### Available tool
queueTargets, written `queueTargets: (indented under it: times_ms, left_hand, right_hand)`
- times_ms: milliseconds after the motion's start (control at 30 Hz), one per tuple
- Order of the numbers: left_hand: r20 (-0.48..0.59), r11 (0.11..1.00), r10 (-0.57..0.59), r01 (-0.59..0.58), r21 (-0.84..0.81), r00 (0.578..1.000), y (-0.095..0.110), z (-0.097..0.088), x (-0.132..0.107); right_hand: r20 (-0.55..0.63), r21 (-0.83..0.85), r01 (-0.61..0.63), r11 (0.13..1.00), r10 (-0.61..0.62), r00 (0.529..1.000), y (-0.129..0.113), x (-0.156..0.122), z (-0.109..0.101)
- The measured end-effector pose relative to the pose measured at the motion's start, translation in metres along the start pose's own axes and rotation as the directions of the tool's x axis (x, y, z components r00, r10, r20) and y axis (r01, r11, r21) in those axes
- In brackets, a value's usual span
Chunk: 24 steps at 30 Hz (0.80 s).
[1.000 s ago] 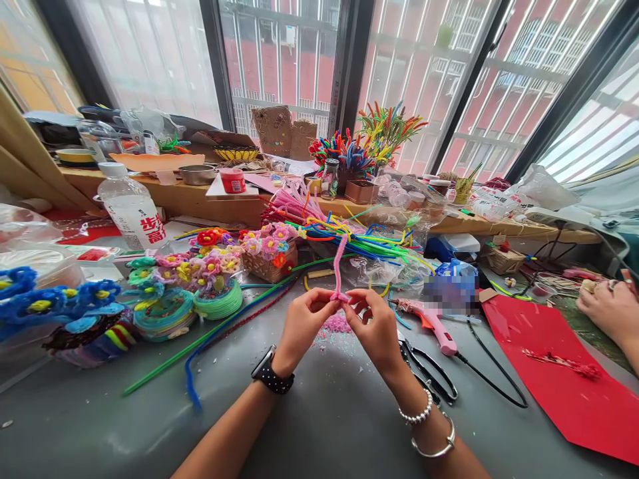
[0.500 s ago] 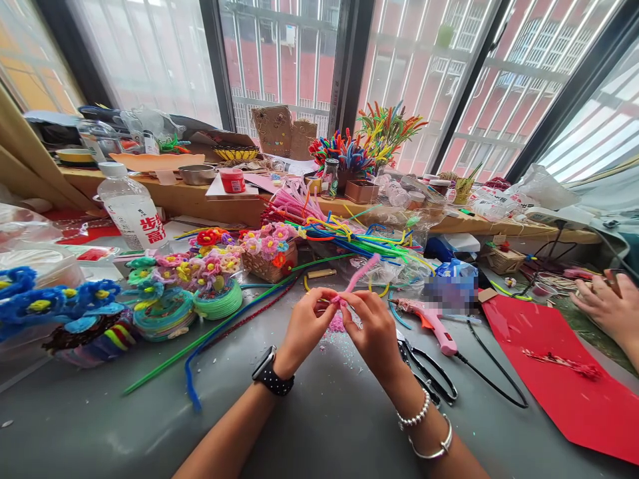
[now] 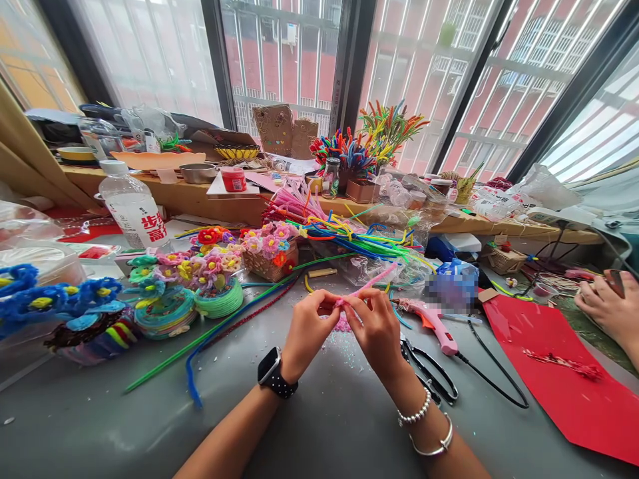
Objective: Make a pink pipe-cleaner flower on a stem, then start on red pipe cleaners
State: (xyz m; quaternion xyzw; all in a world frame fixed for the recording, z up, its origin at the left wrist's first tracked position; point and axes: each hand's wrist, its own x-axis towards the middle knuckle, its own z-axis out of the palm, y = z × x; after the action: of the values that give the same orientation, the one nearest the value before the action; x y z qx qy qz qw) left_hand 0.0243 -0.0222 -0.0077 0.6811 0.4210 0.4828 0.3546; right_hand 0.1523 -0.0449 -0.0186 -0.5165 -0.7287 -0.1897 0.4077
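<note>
Between my hands, above the middle of the grey table, is a pink pipe cleaner (image 3: 375, 279) whose free end slants up to the right. My left hand (image 3: 312, 332) pinches its bent, bunched part between thumb and fingertips. Right beside it, my right hand (image 3: 373, 330) pinches the same pipe cleaner, the fingertips of both hands almost meeting. My fingers hide most of the bunched part. Beneath them lies a small pink heap (image 3: 342, 324) with tiny glittery bits around it. To the right of my right hand are black-handled pliers or cutters (image 3: 435, 376) and a pink glue gun (image 3: 433, 324).
Pipe-cleaner flowers in small pots (image 3: 217, 299) stand at the left, near a plastic bottle (image 3: 134, 209). A bundle of coloured pipe cleaners (image 3: 344, 229) lies behind my hands. At right are a red sheet (image 3: 564, 379) and another person's hand (image 3: 609, 309).
The free end of the pink pipe cleaner has tipped down to the right. My left wrist has turned slightly, showing more of the watch face. The other person's hand has shifted a little.
</note>
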Motion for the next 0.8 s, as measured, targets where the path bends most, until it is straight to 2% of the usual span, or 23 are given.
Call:
queueTargets:
  times_ms: [267,567,800]
  left_hand:
    - [-0.027,0.991,0.089,-0.086,0.104,0.996,0.0,0.0013,-0.0024]
    - [-0.033,0.927,0.215,-0.194,0.321,0.976,-0.0009,0.0024,-0.0028]
    - [-0.041,0.89,0.294,-0.258,0.376,0.955,0.0009,0.0059,-0.0071]
  right_hand:
    - [-0.082,-0.028,0.127,0.992,-0.128,0.988,0.0008,0.0014,-0.003]
    - [-0.103,-0.029,0.103,0.994,-0.105,0.989,-0.0022,0.0032,-0.0016]
    - [-0.106,0.062,0.032,0.998,-0.025,0.994,-0.0066,0.0018,-0.001]
